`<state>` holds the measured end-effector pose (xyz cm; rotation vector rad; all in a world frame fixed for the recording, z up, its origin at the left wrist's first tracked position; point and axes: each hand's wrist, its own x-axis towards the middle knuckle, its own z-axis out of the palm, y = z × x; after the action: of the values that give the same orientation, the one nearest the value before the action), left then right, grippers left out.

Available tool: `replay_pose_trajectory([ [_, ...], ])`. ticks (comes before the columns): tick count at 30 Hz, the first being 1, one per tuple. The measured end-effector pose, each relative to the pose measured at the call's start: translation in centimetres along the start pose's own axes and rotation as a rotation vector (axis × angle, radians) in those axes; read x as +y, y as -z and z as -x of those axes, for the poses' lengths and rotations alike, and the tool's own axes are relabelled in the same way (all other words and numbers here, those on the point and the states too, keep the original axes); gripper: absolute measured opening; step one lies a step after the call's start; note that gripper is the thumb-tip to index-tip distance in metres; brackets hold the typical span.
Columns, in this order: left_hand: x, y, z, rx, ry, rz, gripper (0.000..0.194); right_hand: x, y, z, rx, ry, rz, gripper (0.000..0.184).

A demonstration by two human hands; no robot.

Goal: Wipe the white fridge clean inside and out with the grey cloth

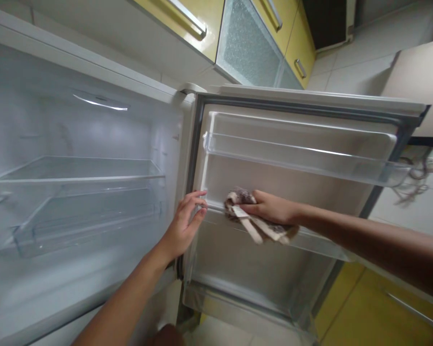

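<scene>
Right hand (272,207) closed on bunched cloth (240,197), at middle rack (321,247) of door (274,175); left hand (184,223) half-open, seemingly empty, near hinge side; advisable: flatten cloth, press lightly, steady door.

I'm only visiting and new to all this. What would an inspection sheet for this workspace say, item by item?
Surface: pale inner side of the fridge door, standing open, fitted with clear racks.
Job's things: brown-and-cream cloth, bunched and slightly blurred, at the door's middle rack.
Clutter: nothing seen.
Grips: right hand closed on the cloth; left hand open near the door's hinge side, contact unclear.
Cables: what look like tangled cords beyond the door's far edge.
Surroundings: lit fridge compartment with glass-like shelves, yellow cabinets, frosted panel.
</scene>
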<state>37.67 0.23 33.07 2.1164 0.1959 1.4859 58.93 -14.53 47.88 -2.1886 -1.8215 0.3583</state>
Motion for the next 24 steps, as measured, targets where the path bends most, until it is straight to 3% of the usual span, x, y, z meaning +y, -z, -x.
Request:
replay_pose_trajectory([
  [3,0.1,0.3,-0.1,0.02,0.005,-0.001,0.023,-5.0,-1.5,-4.1,-0.048,0.16,0.089,0.05],
  [6,0.0,1.0,-0.1,0.005,0.019,0.001,0.026,-6.8,-2.2,-5.7,-0.052,0.198,0.11,0.043],
  [8,-0.1,1.7,-0.1,-0.03,0.024,-0.003,0.025,-6.0,-2.0,-4.9,-0.085,0.21,0.099,0.046],
  [11,-0.3,2.6,0.1,-0.071,0.033,-0.007,0.023,-2.6,-1.1,-1.9,-0.079,0.214,0.154,0.052],
  [15,-0.4,3.0,0.3,-0.071,0.041,0.011,0.022,2.3,0.7,2.5,-0.085,0.265,0.311,0.028],
  [17,-0.3,2.7,0.3,-0.07,0.038,0.018,0.023,3.6,1.5,3.9,-0.111,0.335,0.39,0.019],
  [20,-0.2,2.1,0.2,-0.039,0.029,0.024,0.023,3.0,1.6,3.9,-0.103,0.347,0.552,0.016],
  [24,-0.3,1.3,0.1,-0.008,0.023,0.028,0.024,-1.0,-0.5,0.2,-0.015,0.308,0.8,0.015],
])
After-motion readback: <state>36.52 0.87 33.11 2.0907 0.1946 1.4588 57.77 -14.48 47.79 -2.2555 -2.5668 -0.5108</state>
